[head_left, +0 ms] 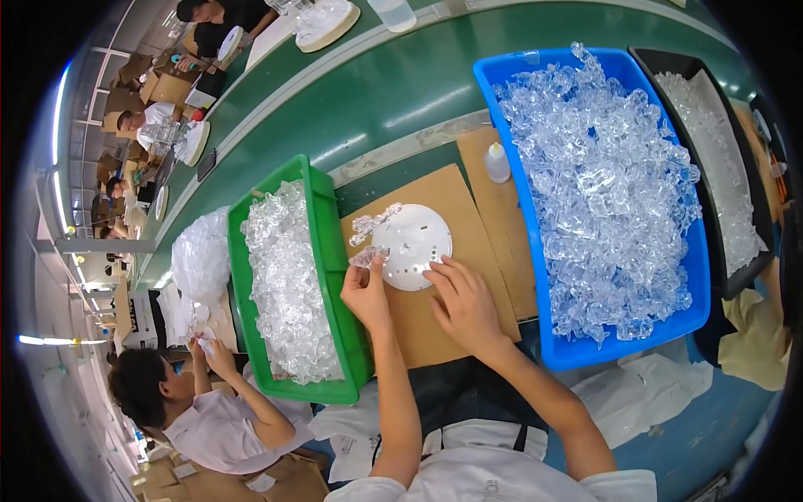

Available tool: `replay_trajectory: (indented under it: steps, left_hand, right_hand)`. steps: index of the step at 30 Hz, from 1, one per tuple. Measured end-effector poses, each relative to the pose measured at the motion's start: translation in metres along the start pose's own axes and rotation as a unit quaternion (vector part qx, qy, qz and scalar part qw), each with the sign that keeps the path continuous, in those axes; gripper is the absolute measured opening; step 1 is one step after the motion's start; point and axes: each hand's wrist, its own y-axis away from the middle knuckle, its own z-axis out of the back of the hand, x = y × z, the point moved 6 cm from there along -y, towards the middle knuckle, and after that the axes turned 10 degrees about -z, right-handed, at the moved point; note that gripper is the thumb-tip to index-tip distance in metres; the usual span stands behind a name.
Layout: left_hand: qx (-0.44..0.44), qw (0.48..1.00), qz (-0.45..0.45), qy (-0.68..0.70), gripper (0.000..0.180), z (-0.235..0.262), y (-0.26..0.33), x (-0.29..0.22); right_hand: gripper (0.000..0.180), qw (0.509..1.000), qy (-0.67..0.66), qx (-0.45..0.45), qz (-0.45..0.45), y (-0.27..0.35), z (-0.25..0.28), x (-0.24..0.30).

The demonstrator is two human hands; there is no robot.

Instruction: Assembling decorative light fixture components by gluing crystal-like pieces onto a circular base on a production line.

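A white round disc with small holes lies on a brown cardboard sheet. A few clear plastic pieces stand along the disc's left rim. My left hand pinches one clear plastic piece at the disc's lower left edge. My right hand rests on the disc's lower right edge, its fingertips pressing on the rim.
A green bin of clear pieces sits left of the cardboard, a blue bin heaped with them to the right, a black tray beyond. A small glue bottle stands by the blue bin. Another person works at lower left; others sit farther along the green table.
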Motion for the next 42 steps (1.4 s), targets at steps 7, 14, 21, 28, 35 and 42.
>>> replay_trajectory:
  steps: [7,14,21,28,35,42]
  left_hand:
    - [-0.043,0.983,-0.105,-0.142,0.021,-0.007,0.003,-0.004]
    - [-0.014,0.891,-0.296,-0.343,0.025,-0.017,0.004,-0.016]
    - [-0.007,0.928,-0.226,-0.296,0.026,-0.011,-0.002,-0.009]
    - [0.019,0.928,-0.235,-0.289,0.028,-0.025,0.0,-0.012]
    - [0.059,0.967,-0.176,-0.177,0.045,0.002,0.009,-0.001]
    - [0.107,0.963,-0.192,-0.154,0.046,0.007,0.078,-0.053]
  right_hand:
    - [0.042,1.0,-0.008,0.015,0.004,-0.001,-0.003,-0.002]
    - [0.042,0.999,0.006,0.037,0.002,0.002,-0.005,-0.003]
    - [0.044,0.999,-0.009,0.036,0.012,0.002,-0.007,0.0]
    - [0.047,0.999,0.011,0.035,0.016,0.004,0.004,0.002]
    - [0.029,0.998,0.058,-0.013,0.017,0.038,0.167,0.067]
    - [0.03,0.927,0.369,0.039,0.055,-0.041,0.183,0.013]
